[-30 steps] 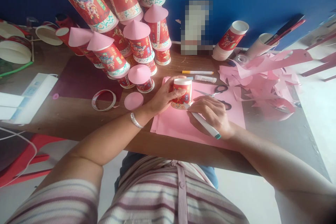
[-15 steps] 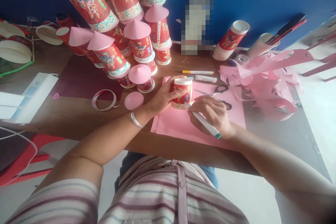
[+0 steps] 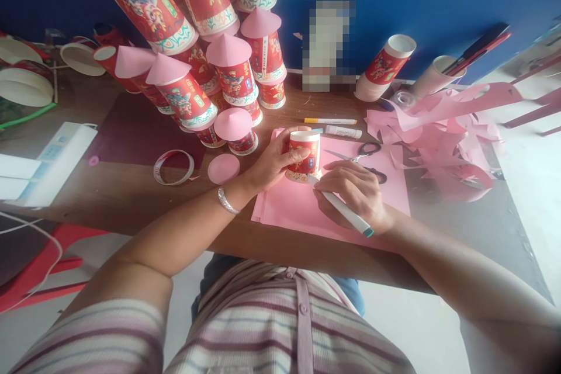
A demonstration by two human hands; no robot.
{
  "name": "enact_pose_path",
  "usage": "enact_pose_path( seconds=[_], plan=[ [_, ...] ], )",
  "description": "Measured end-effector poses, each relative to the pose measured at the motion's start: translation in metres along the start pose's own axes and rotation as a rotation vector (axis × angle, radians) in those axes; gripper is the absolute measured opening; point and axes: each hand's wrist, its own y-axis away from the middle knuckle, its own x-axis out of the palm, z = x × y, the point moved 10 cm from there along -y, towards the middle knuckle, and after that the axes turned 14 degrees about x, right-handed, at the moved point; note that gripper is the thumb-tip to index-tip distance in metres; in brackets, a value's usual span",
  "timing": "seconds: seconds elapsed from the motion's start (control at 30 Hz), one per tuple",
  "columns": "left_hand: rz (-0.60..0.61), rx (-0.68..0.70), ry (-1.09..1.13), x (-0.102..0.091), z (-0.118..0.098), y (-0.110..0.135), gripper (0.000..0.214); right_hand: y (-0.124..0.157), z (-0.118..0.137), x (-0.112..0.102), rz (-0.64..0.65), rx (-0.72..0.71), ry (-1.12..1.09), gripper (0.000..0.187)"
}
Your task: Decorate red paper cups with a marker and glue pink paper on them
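A red paper cup with a white rim stands over the pink paper sheets. My left hand is wrapped round its left side, thumb across the front. In my right hand is a white marker with a green end, gripped like a pen. Its tip meets or nearly meets the cup's pale lower band, where coloured patterns show. Scissors with black handles lie just behind my right hand. An orange-capped marker and a glue stick rest beyond the cup.
Stacked red cups with pink cone tops rise at the back left. A tape roll and a pink paper disc lie left of my hand. Pink paper scraps heap at the right, by a cup stack and a pen holder.
The green end of the marker has shifted slightly right and down as my right hand tilts it. The cup and my left hand have barely moved.
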Motion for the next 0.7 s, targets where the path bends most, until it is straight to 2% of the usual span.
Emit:
enact_pose_path(
  seconds=[0.43,0.57,0.7],
  plan=[
    [0.018,-0.063,0.136,0.007,-0.001,0.004,0.046,-0.001,0.005,0.007,0.111,0.016,-0.105,0.024],
    [0.033,-0.091,0.117,0.011,0.000,0.006,0.055,0.000,0.008,0.008,0.111,0.005,-0.116,0.023],
    [-0.008,-0.073,0.046,0.008,-0.001,0.005,0.067,0.000,0.011,0.011,0.133,-0.011,-0.132,0.022]
  ],
)
